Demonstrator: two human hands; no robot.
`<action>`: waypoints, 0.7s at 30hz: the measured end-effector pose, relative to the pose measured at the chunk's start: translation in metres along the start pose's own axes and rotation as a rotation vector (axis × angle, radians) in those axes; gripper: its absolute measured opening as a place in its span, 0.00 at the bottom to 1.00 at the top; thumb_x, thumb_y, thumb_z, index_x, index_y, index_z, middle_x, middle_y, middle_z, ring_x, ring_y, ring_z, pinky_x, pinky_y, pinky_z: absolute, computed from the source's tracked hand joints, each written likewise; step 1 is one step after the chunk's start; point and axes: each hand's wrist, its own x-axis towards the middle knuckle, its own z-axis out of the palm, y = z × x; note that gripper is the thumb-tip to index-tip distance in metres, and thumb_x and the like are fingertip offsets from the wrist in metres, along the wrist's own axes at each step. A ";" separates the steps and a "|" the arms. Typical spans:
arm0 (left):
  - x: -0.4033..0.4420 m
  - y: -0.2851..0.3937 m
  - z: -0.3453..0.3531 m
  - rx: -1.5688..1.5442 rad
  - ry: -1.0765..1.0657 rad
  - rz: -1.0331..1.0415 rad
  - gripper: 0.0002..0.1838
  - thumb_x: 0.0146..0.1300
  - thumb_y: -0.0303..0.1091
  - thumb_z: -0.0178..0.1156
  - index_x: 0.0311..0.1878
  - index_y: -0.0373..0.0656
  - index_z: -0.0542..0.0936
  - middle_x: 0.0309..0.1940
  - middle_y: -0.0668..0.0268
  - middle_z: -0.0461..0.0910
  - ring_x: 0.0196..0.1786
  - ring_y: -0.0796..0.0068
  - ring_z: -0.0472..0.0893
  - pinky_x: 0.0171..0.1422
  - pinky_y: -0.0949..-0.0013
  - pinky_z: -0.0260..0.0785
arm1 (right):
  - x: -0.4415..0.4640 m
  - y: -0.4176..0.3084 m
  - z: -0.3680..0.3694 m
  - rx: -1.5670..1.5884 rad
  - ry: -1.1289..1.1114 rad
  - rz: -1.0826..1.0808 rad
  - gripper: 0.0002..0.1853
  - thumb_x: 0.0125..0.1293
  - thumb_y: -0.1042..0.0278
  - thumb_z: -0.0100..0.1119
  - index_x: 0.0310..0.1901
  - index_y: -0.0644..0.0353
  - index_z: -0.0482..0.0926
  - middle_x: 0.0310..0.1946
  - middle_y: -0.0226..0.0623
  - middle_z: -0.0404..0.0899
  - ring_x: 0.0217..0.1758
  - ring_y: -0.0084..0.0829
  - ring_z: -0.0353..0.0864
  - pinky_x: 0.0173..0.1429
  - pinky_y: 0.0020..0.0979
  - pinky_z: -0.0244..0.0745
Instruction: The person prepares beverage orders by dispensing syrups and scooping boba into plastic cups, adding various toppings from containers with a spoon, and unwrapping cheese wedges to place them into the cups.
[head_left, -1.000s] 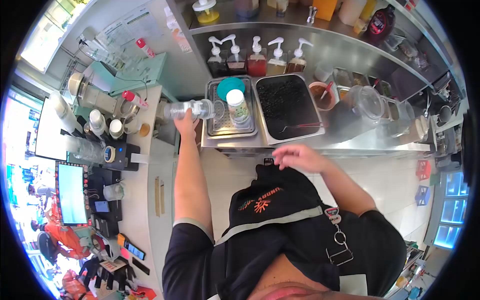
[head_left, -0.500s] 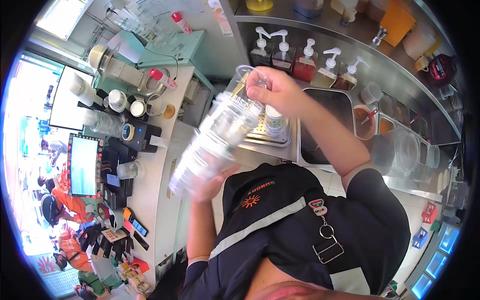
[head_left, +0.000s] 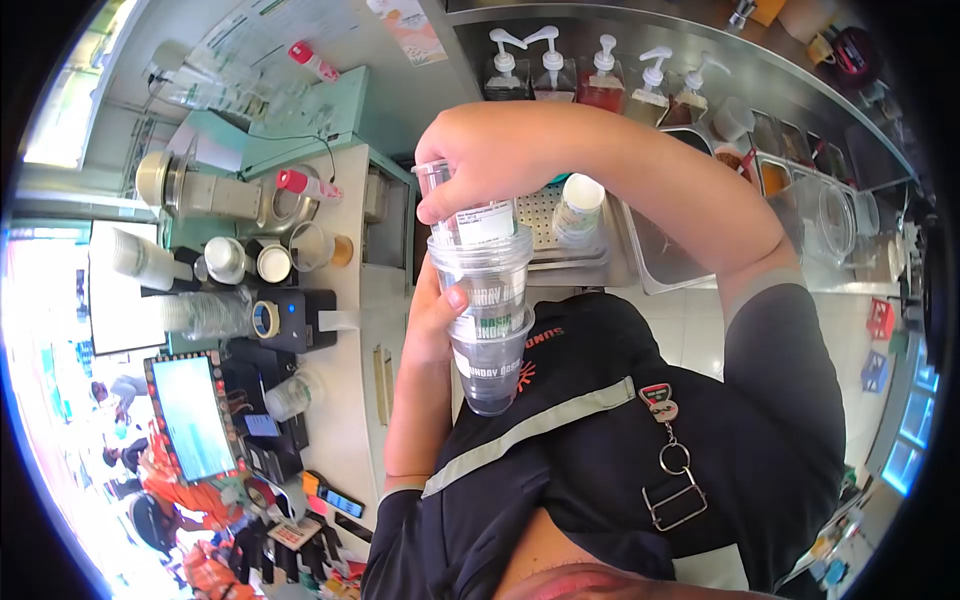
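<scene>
A stack of clear plastic cups [head_left: 482, 290] with printed lettering stands nearly upright in front of my chest, its narrow end down. My left hand [head_left: 440, 310] is wrapped round the stack from the left, the thumb across its front; most of its fingers are hidden behind. At the top, my right hand [head_left: 480, 160] is closed on the uppermost clear cup [head_left: 488, 222], which carries a white printed label. That cup's lower part meets the stacked rims; whether it is nested fully inside cannot be made out.
Behind my right arm are a perforated drip tray [head_left: 540, 225] with a paper cup [head_left: 580, 208], a steel basin [head_left: 665, 240] and a row of pump bottles [head_left: 603, 75]. To the left, a counter [head_left: 345, 400] bears more cup stacks [head_left: 205, 313], a label printer [head_left: 295, 318] and a monitor [head_left: 195, 415].
The cup stack has swung from a tilted, blurred pose to nearly upright. My right hand has moved left and now curls over the top cup, whose label shows. The camera view has shifted.
</scene>
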 end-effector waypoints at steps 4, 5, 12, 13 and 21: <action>0.000 0.009 -0.013 -0.012 -0.072 -0.030 0.54 0.52 0.56 0.75 0.72 0.34 0.58 0.60 0.53 0.75 0.59 0.64 0.79 0.63 0.60 0.74 | 0.005 -0.012 -0.003 -0.045 0.030 0.051 0.21 0.63 0.52 0.67 0.43 0.65 0.86 0.36 0.42 0.88 0.38 0.35 0.86 0.43 0.36 0.79; 0.001 0.012 -0.011 0.009 -0.075 -0.015 0.55 0.51 0.57 0.76 0.72 0.34 0.59 0.60 0.53 0.75 0.60 0.64 0.79 0.63 0.59 0.74 | 0.006 -0.013 -0.004 -0.090 0.054 0.057 0.21 0.63 0.52 0.67 0.43 0.65 0.86 0.36 0.42 0.88 0.38 0.36 0.87 0.44 0.36 0.79; 0.003 0.021 -0.013 0.134 -0.191 0.090 0.56 0.56 0.64 0.71 0.74 0.34 0.55 0.64 0.52 0.72 0.64 0.61 0.76 0.66 0.56 0.72 | -0.008 -0.030 -0.006 -0.093 0.115 0.033 0.22 0.63 0.51 0.68 0.44 0.66 0.85 0.36 0.43 0.87 0.39 0.37 0.87 0.44 0.37 0.79; 0.004 0.021 -0.013 0.135 -0.197 0.090 0.56 0.56 0.64 0.71 0.74 0.34 0.55 0.64 0.52 0.72 0.64 0.61 0.76 0.66 0.56 0.72 | -0.010 -0.032 -0.006 -0.106 0.118 0.044 0.22 0.63 0.51 0.68 0.43 0.66 0.85 0.36 0.43 0.87 0.38 0.36 0.87 0.44 0.36 0.79; 0.036 0.025 -0.004 -0.127 -0.250 -0.139 0.50 0.66 0.72 0.48 0.71 0.30 0.61 0.53 0.35 0.78 0.45 0.37 0.85 0.45 0.43 0.83 | -0.032 -0.038 -0.004 -0.155 0.197 0.075 0.22 0.61 0.51 0.69 0.41 0.66 0.85 0.33 0.43 0.87 0.36 0.36 0.86 0.41 0.36 0.78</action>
